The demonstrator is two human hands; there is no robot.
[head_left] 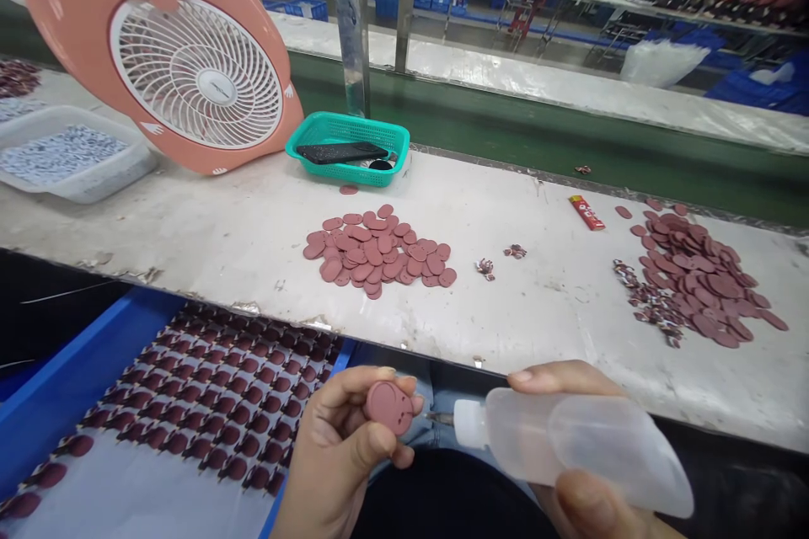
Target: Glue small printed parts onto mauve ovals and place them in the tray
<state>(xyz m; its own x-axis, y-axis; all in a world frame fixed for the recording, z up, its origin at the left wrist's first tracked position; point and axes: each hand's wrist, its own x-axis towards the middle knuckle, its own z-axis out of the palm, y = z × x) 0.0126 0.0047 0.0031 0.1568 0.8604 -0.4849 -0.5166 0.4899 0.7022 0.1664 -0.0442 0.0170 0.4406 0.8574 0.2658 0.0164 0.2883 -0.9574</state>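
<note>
Pinching a small mauve rubber disc (pixel 388 407) between thumb and fingertips, our left hand (pixel 334 455) holds it up just past the worktop's (pixel 240 303) near edge, above our denim-covered lap. Our right hand (pixel 585 501) wraps a translucent squeeze bottle (pixel 569 446), with fingers over the top and thumb beneath. We cannot tell how hard it is pressing. The bottle lies tilted on its side, its metal needle tip (pixel 441 418) just beside the disc and apparently not touching it.

That short gap is where we see the risk. A slight slip could prick our left fingers, while too firm a squeeze could push liquid, if the bottle holds any, onto the disc, our skin or our jeans. If the disc slid from our pinch, it could drop into the blue tray (pixel 82 370) at lower left and disturb the dark rows of pieces (pixel 215 413) there.

Beyond the near edge, a loose pile of mauve discs (pixel 379 253) sits mid-worktop, with a larger pile (pixel 695 278) towards the right end. Along the far edge stands a teal plastic basket (pixel 347 135) holding a phone (pixel 334 153), and a pink fan (pixel 195 72) stands at the far left corner.
</note>
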